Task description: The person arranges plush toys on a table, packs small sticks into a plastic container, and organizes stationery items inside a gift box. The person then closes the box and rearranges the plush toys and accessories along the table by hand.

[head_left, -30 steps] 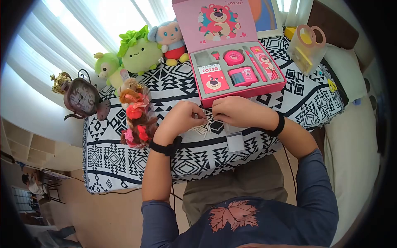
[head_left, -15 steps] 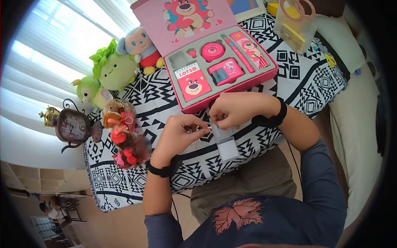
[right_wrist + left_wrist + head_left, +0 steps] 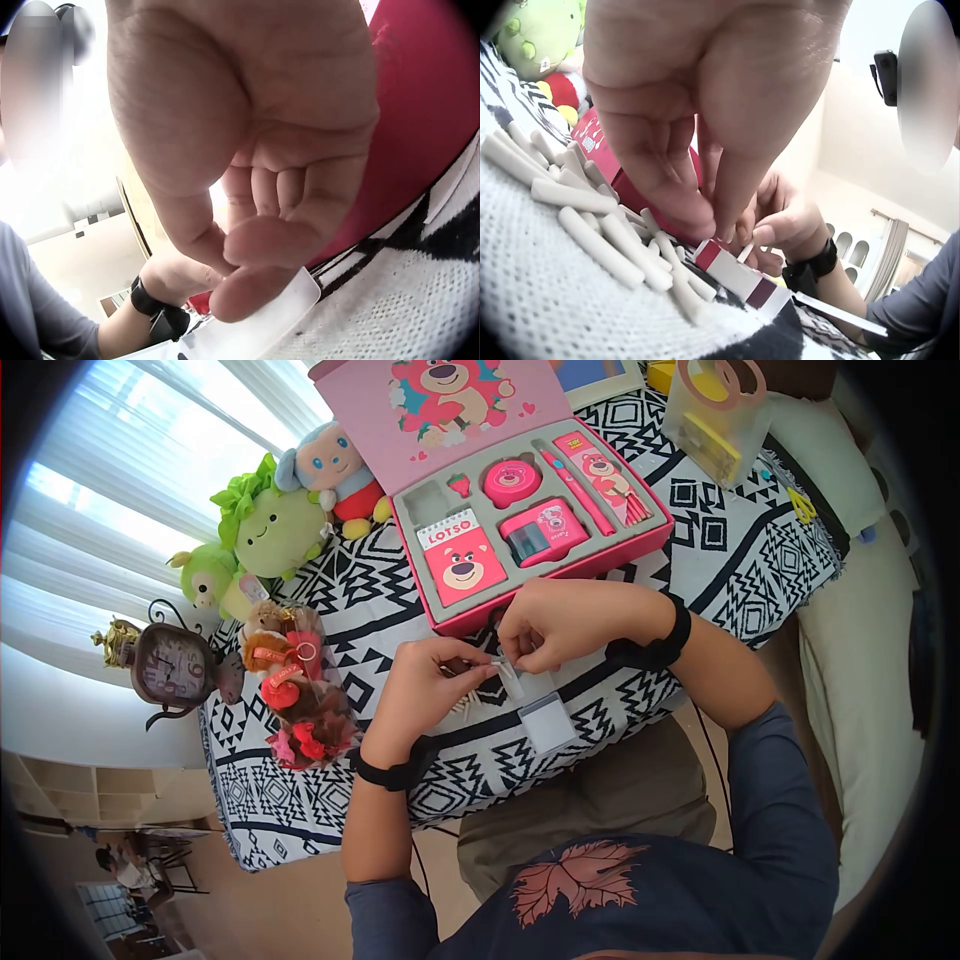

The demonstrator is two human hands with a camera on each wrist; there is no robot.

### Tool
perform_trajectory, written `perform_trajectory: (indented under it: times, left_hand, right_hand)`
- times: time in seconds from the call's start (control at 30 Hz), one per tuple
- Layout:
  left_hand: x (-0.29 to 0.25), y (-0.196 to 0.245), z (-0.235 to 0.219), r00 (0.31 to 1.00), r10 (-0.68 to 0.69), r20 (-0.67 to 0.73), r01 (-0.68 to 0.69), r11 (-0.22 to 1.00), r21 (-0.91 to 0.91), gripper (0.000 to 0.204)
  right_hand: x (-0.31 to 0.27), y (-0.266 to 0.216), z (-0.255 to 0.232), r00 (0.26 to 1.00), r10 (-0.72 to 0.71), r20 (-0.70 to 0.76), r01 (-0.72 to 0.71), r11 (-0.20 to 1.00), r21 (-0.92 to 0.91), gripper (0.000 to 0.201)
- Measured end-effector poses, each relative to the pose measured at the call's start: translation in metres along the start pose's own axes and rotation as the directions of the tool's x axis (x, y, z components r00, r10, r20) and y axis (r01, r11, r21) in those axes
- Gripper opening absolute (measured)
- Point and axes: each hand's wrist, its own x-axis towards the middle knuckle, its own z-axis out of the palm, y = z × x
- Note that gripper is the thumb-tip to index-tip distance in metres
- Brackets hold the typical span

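Note:
My left hand is low over the tablecloth, thumb and forefinger pinching the near end of a small white box with red and dark bands. Opposite it, the bent fingers of my right hand pinch a short white stick at that same end. My right thumb and forefinger meet at their tips in the right wrist view, hiding most of the stick. Beside my left hand lies a loose pile of short white sticks. A clear-and-white flap extends from the box towards my body.
Behind my hands stands an open pink gift box with stationery. To the left are a wrapped bouquet of small plush toys and a clock. Plush toys line the back; a clear bag stands at back right.
The head view has swung, shifting the table and gift box leftward. My hands have drawn closer together over the small white box.

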Motion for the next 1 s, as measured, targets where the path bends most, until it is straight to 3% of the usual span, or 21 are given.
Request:
perform_trajectory:
  times: [0.07,0.27,0.4,0.47,0.6,0.8,0.93,1.0]
  left_hand:
    - [0.000,0.000,-0.001,0.999,-0.035,0.018,0.035,0.999,-0.015,0.013]
    - [-0.002,0.001,0.001,0.997,-0.049,0.063,0.049,0.999,0.006,0.012]
    - [-0.002,0.002,0.001,0.997,-0.020,0.075,0.017,0.999,0.038,0.012]
    - [-0.003,0.003,0.000,0.997,-0.023,0.074,0.020,0.999,0.032,0.011]
    - [-0.004,0.003,0.001,0.997,-0.022,0.080,0.021,1.000,0.011,0.010]
    - [-0.004,0.000,-0.001,0.994,-0.008,0.110,0.011,1.000,-0.028,0.010]
    - [-0.006,0.003,-0.002,0.997,-0.050,0.066,0.055,0.995,-0.080,0.011]
    - [-0.006,0.002,-0.002,0.997,-0.070,0.027,0.075,0.942,-0.328,0.014]
  right_hand:
    - [0.000,-0.001,0.001,0.987,-0.154,-0.054,0.144,0.977,-0.155,0.014]
    - [0.003,0.002,0.015,0.967,-0.209,-0.147,0.161,0.945,-0.283,0.014]
    - [0.002,-0.001,0.018,0.972,-0.197,-0.128,0.131,0.907,-0.399,0.013]
    - [0.003,0.004,0.019,0.951,-0.273,-0.145,0.203,0.905,-0.374,0.014]
    - [0.000,-0.001,0.013,0.956,-0.221,-0.193,0.161,0.946,-0.282,0.017]
    - [-0.001,-0.004,0.010,0.976,-0.191,-0.106,0.158,0.952,-0.261,0.019]
    - [-0.002,-0.007,0.006,0.960,-0.159,-0.231,0.137,0.985,-0.106,0.014]
    - [-0.002,-0.009,0.006,0.954,-0.135,-0.266,0.132,0.991,-0.029,0.013]
